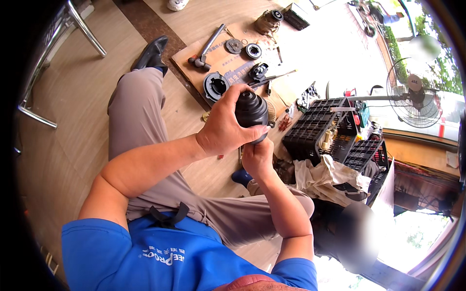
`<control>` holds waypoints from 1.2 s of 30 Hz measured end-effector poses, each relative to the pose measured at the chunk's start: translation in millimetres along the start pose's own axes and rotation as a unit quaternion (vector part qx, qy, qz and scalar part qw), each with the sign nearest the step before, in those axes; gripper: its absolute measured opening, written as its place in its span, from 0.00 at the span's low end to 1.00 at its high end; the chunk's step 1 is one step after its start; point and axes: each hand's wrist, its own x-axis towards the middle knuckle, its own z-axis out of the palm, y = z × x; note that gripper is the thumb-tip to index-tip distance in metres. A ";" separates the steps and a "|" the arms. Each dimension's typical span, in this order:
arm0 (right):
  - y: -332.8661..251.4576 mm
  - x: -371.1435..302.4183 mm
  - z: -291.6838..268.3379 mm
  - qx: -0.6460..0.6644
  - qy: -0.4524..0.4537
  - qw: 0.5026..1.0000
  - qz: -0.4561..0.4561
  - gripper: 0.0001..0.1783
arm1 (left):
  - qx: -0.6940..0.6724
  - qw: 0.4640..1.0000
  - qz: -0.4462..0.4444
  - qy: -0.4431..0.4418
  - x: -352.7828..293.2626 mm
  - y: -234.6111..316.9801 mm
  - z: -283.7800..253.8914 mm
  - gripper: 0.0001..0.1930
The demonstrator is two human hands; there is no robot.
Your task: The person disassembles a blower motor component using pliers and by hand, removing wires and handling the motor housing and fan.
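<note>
A black, stepped, round housing (252, 110) is held up in front of me between both hands. My left hand (224, 121) wraps its near-left side, fingers over the top and thumb across the lower edge. From below, my right hand (258, 157) grips its underside; most of those fingers are hidden behind it. Just past the housing, a black ring-shaped part (215, 86) lies on a cardboard sheet (189, 60). A hammer (207, 51), a dark flat disc (234, 46), a round ring part (253, 51) and a small black block-like part (258, 71) lie there too.
Black plastic crates (310, 127) stand at the right, with pale cloth (330, 179) beside them. A fan (414, 94) is farther right. At the back are a copper-coloured wound part (268, 22) and a dark box (296, 16). A metal chair frame (87, 31) is at upper left.
</note>
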 end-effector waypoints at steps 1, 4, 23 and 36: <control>-0.9 0.1 0.3 -0.001 0.006 1.000 -0.015 0.12 | -0.012 1.000 -0.013 -0.008 0.2 0.2 -1.0 0.36; -3.3 -0.8 -0.9 -0.024 0.020 0.999 -0.028 0.12 | -0.050 0.998 -0.039 -0.024 3.1 2.8 -3.6 0.36; -29.5 33.7 -31.5 -0.009 -0.074 0.995 0.072 0.09 | -0.499 0.794 -0.346 0.029 19.7 -53.0 9.2 0.19; -33.8 31.5 -51.2 -0.102 0.029 0.994 -0.018 0.15 | -0.523 0.752 -0.401 -0.008 30.9 -37.4 2.2 0.28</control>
